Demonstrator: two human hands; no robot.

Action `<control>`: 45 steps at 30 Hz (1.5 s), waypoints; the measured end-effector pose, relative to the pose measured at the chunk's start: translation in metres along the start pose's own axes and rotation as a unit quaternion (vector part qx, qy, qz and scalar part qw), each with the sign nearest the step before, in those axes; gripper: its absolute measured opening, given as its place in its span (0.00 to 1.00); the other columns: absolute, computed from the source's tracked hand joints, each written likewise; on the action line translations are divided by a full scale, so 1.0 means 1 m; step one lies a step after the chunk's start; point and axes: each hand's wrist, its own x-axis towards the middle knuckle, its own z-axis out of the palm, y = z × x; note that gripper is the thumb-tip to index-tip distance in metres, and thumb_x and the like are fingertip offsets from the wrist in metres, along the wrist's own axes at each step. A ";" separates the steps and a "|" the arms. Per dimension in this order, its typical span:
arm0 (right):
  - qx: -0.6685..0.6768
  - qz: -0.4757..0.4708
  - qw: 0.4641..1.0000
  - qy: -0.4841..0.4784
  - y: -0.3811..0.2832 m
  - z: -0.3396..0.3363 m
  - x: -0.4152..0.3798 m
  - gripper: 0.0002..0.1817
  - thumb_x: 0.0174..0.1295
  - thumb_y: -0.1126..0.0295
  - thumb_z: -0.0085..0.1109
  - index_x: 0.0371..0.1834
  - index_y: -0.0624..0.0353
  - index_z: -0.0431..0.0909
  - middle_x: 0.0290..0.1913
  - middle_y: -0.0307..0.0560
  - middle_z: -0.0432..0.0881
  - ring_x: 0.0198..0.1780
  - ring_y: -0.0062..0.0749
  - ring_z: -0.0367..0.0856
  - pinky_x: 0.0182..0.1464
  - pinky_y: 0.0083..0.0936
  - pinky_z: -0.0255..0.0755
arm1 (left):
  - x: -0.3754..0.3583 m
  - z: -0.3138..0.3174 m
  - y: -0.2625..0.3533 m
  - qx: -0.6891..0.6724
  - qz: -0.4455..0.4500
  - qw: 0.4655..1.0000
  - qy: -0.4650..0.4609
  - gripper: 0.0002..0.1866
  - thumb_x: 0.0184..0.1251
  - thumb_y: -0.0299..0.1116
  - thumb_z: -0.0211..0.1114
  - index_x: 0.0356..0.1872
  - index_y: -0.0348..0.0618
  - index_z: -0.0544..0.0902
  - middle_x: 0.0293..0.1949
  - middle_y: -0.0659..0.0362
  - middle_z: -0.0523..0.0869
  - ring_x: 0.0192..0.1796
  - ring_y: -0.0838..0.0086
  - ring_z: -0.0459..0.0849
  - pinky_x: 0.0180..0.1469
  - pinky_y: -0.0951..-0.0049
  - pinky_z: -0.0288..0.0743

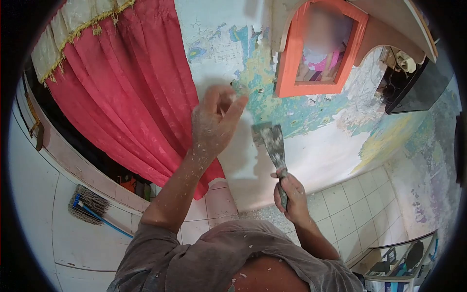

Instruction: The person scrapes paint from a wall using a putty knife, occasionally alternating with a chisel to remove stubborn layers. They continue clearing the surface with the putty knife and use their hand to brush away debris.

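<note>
My left hand (214, 119) is raised in front of the peeling wall (265, 73), beside the red curtain (131, 82). Its fingers are curled, with the fingertips close together; whatever may be between them is too small to make out. Pale flakes cling to that hand and forearm. In my right hand (292, 197) is a scraper (276, 151), gripped by its handle, with its wide, stained metal blade pointing up close to the wall. Patches of green, blue and yellow show where the white paint is gone.
An orange-framed picture (287, 63) hangs on the wall at upper right, near a dark box-shaped object (423, 78) on the right. A broom (92, 204) lies at lower left. A glass-topped table (399, 258) stands at lower right, past the tiled floor (345, 204).
</note>
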 end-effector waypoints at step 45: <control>-0.074 -0.028 0.992 0.094 0.040 0.024 -0.041 0.17 0.73 0.58 0.56 0.56 0.58 0.73 0.27 0.39 0.77 0.20 0.19 0.70 0.21 0.17 0.63 | 0.062 -0.014 0.040 0.526 0.502 0.686 0.002 0.32 0.66 0.35 0.64 0.72 0.43 0.68 0.75 0.48 0.63 0.78 0.55 0.60 0.77 0.43 0.43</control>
